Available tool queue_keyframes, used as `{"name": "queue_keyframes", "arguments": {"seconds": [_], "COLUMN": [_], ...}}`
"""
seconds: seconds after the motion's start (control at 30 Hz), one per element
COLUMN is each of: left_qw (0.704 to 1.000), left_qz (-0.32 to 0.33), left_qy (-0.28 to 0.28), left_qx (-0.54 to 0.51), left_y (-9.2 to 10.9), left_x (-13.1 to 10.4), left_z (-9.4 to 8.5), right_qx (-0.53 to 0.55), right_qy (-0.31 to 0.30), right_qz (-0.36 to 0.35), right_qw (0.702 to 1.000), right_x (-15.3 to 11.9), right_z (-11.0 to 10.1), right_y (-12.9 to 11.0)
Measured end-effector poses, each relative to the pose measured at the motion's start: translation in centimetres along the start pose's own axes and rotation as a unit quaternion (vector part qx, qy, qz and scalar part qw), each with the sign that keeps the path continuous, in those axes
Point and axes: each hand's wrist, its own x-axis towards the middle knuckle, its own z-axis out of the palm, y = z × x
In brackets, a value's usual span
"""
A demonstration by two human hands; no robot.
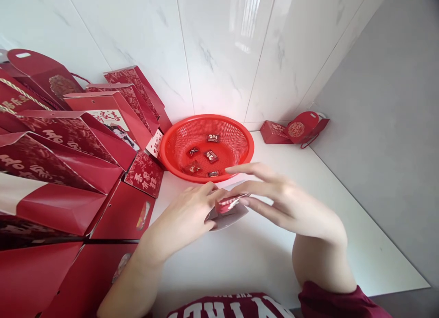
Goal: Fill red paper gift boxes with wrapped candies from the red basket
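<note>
Far left: stack of red paper gift bags with gold print (pixel 68 172), leaning in rows against the white marble-look tile wall (pixel 212 48); nearest bags cut off by left and bottom edges, print mostly unreadable. One bag shows a partly covered printed picture, hard to make out.

Left hand (pixel 187 215) over the white counter (pixel 267 258), fingers curled, thumb and fingertips pinching the left end of a small red foil candy packet (pixel 230 203). Under the packet a flat pale card or paper piece (pixel 228 219), mostly hidden by both hands; cannot tell what it is.

Centre, far side: round red perforated plastic basket (pixel 206 146) on the counter, touching the bags on its left. Inside, several small red wrapped candies (pixel 211 156), spread apart; labels too small to read.

Right hand (pixel 284 199) just right of the packet, fingers long and loosely spread, lower fingertips touching the packet's right end, index finger raised above it toward the basket rim. Palm side hidden.

Far right corner: small red gift box with a round flap (pixel 295 129) lying on its side near the grey wall (pixel 387 126).

Bottom edge: maroon shirt with white letters (pixel 233 306), cut off.
</note>
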Motion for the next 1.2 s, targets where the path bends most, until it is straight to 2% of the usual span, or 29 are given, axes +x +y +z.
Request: {"name": "queue_keyframes", "arguments": {"seconds": [0.1,0.2,0.47,0.63,0.8,1.0,1.2], "left_qw": [0.999,0.998,0.999,1.0,0.998,0.997,0.995], "left_qz": [-0.007,-0.02,-0.015,-0.005,-0.038,-0.071,-0.073], "left_qy": [-0.032,-0.041,-0.033,-0.014,0.028,0.004,0.005], "left_qx": [0.031,0.039,0.03,-0.007,-0.029,-0.041,-0.063], "left_y": [0.1,0.4,0.3,-0.2,-1.3,-2.2,-2.1], "left_x": [0.0,0.0,0.1,-0.2,-0.8,-0.5,-0.2], "left_z": [-0.2,-0.4,-0.4,-1.7,-2.6,-2.6,-2.5], "right_qx": [-0.039,-0.066,-0.054,-0.044,-0.037,0.009,-0.002], "right_qy": [-0.094,-0.124,-0.112,-0.104,-0.089,-0.067,-0.069], "right_qz": [0.064,0.108,0.123,0.109,0.096,0.078,0.108], "right_qw": [0.993,0.984,0.985,0.988,0.991,0.995,0.992], "right_x": [0.0,0.0,-0.1,-0.3,-0.2,0.2,0.2], "right_z": [0.9,1.3,1.2,1.2,1.2,1.1,1.9], "right_y": [0.6,1.0,1.1,1.4,1.4,0.9,1.2]}}
